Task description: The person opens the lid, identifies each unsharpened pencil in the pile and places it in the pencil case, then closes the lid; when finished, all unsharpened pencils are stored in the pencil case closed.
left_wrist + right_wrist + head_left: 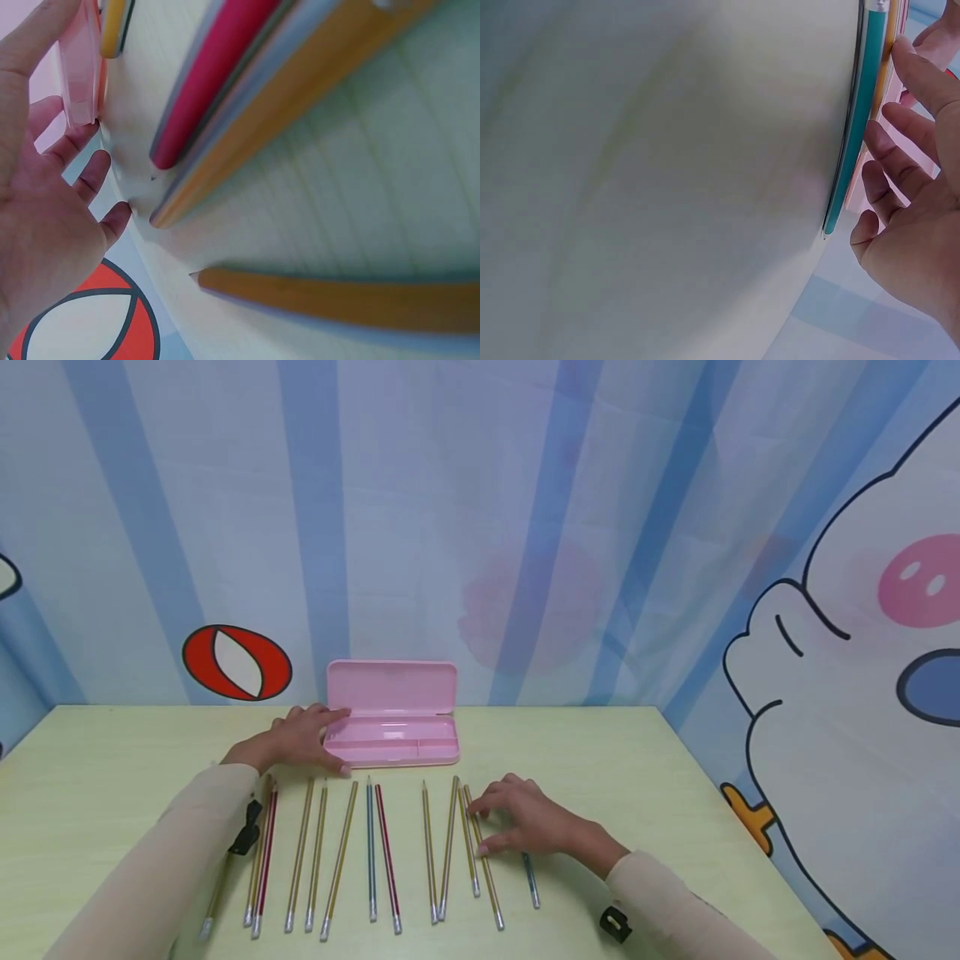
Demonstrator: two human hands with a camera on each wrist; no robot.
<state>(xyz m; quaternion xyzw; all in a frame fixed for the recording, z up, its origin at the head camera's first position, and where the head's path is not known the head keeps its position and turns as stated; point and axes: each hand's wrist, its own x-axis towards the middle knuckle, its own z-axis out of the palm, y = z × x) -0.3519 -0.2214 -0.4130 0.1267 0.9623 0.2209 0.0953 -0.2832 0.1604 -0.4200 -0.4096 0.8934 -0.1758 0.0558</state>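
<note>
A pink pencil case point(392, 752) stands lid-up at the back of the table, its tray showing no pencils. My left hand point(302, 739) is at the case's left side, thumb by the front corner and fingers extended along the edge; the left wrist view shows these fingers spread. My right hand point(528, 817) hovers at the right end of a row of pencils, thumb and fingers apart over a yellow pencil point(489, 885); whether it touches is unclear. A blue pencil point(859, 127) lies beneath that hand, partly hidden in the head view.
Several yellow pencils, a red pencil point(387, 860) and another blue pencil point(371, 852) lie side by side, eraser ends toward me. At the left, another red pencil point(266, 860) lies beside the sleeve. A striped curtain point(420, 527) hangs behind the table point(600, 752).
</note>
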